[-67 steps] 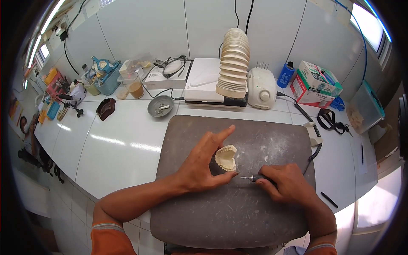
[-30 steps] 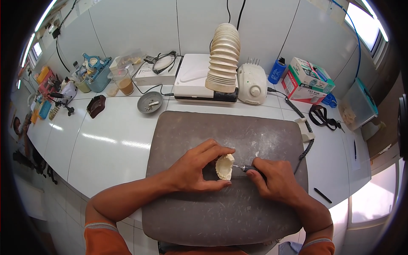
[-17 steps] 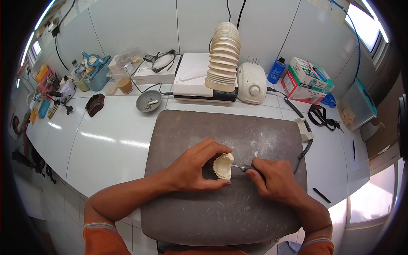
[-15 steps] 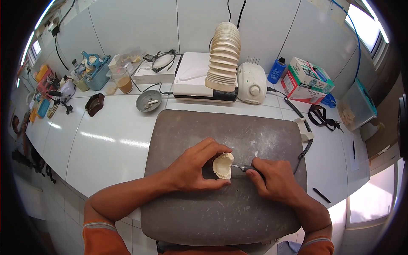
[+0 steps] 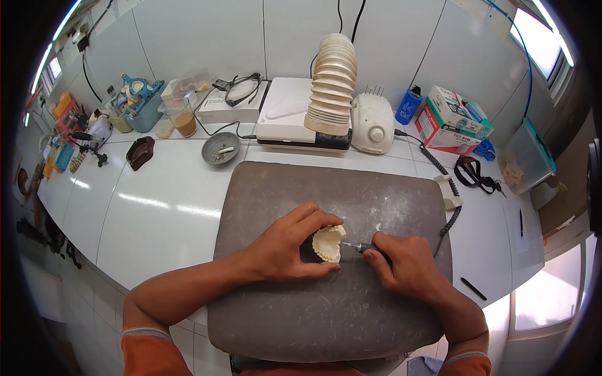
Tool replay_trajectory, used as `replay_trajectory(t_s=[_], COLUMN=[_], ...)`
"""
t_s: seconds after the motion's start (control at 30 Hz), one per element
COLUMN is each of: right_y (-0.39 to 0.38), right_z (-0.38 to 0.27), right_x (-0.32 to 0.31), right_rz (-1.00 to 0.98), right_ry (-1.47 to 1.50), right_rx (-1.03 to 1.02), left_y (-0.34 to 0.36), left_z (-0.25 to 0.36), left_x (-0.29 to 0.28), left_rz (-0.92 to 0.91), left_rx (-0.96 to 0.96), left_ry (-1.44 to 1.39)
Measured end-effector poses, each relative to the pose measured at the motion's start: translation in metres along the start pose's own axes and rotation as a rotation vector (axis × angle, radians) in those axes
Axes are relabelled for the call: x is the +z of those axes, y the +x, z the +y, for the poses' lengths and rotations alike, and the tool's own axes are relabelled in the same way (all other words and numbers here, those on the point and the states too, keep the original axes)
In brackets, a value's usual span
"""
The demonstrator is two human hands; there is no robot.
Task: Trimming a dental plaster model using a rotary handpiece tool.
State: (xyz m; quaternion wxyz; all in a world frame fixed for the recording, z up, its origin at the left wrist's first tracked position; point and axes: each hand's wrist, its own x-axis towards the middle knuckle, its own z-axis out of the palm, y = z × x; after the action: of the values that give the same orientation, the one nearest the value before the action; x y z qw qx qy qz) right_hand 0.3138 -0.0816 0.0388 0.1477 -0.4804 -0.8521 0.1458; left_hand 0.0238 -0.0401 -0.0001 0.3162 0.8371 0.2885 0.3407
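Observation:
A cream plaster dental model (image 5: 327, 244) with a row of teeth is gripped by my left hand (image 5: 293, 245), thumb below and fingers above. Its toothed arch faces left, toward my palm. My right hand (image 5: 406, 262) is closed round a dark rotary handpiece (image 5: 369, 248), whose thin metal bur (image 5: 348, 244) points left at the model's right edge. Whether the tip touches the plaster I cannot tell. Both hands are over a worn brown padded mat (image 5: 301, 319).
Behind the mat stand a white dust extractor (image 5: 285, 116) with a ribbed hose (image 5: 332, 81) and a white handpiece control unit (image 5: 371, 128). A grey bowl (image 5: 213, 156) and a dark red ashtray (image 5: 139, 152) are at left; mask boxes (image 5: 448, 131), a coiled cord (image 5: 453, 219) and a black pen (image 5: 473, 288) at right.
The dental model and my left hand have shifted very slightly left. My right hand and the handpiece look almost the same.

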Motion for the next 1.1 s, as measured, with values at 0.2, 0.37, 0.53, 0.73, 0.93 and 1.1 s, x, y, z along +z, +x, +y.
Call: replay_trajectory(t_s=[0.2,0.37,0.53,0.73,0.93,1.1], right_y=[0.0002,0.0002,0.0003,0.0003,0.0005,0.0001], right_z=[-0.0013,-0.0015,-0.0019,-0.0013,-0.0022,-0.0012], right_x=[-0.0016,-0.0017,-0.0025,-0.0015,-0.0017,-0.0012], right_rz=[-0.008,-0.013,-0.017,-0.016,-0.016,-0.013], right_ry=[-0.004,-0.003,-0.001,-0.009,-0.008,-0.006], right_rx=[0.012,0.016,0.019,0.016,0.016,0.012], left_y=[0.0000,-0.0001,-0.0002,-0.0002,-0.0007,-0.0007], left_z=[0.0009,0.0007,0.0003,0.0002,0.0003,-0.0027], left_x=[-0.0013,-0.0017,-0.0016,-0.0015,-0.0019,-0.0003], left_rz=[-0.017,-0.032,-0.030,-0.031,-0.030,-0.029], left_rx=[-0.017,-0.018,-0.016,-0.022,-0.018,0.003], left_ry=[-0.007,-0.001,-0.001,-0.013,-0.019,-0.025])
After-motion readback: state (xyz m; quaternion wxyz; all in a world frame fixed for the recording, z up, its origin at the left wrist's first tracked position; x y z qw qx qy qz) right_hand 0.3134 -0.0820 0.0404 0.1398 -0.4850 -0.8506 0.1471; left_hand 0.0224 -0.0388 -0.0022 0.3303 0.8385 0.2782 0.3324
